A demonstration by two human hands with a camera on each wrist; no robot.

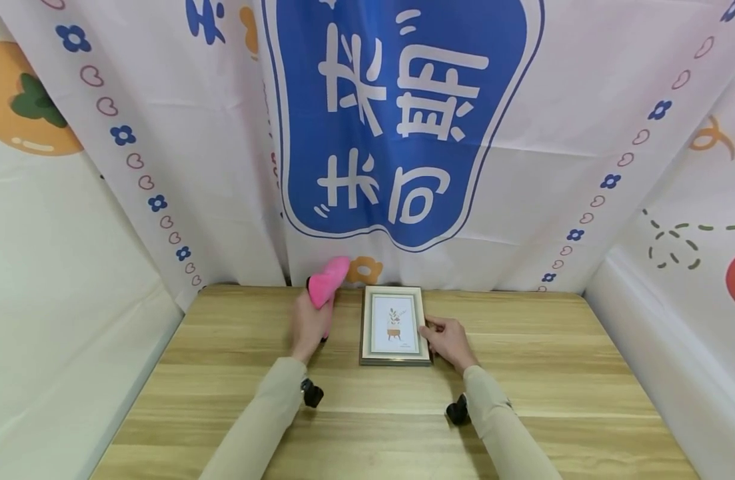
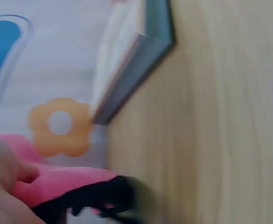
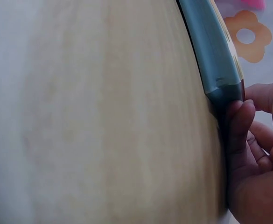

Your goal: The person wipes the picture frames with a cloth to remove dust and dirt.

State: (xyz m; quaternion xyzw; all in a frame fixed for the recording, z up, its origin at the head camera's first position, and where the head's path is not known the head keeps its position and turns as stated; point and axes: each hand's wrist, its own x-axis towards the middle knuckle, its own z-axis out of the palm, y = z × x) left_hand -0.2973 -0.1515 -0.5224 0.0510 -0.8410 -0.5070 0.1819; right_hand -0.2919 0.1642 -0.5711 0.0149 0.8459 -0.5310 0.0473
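A picture frame (image 1: 394, 325) with a pale border and a plant print is at the table's back middle, face toward the head camera. My right hand (image 1: 451, 341) pinches its right edge; the right wrist view shows the thumb and a finger (image 3: 241, 116) at a corner of the frame (image 3: 213, 56). To the frame's left, my left hand (image 1: 310, 325) grips a pink thing with black edging (image 1: 329, 281). In the left wrist view this pink thing (image 2: 66, 182) is blurred, its exact kind unclear, and the hand (image 2: 3, 182) covers part of it.
The wood-grain table (image 1: 523, 400) ends at a printed white cloth backdrop (image 1: 523, 220) with a blue panel. White cloth side walls (image 1: 61, 320) stand left and right. Each wrist carries a small black camera (image 1: 312, 393).
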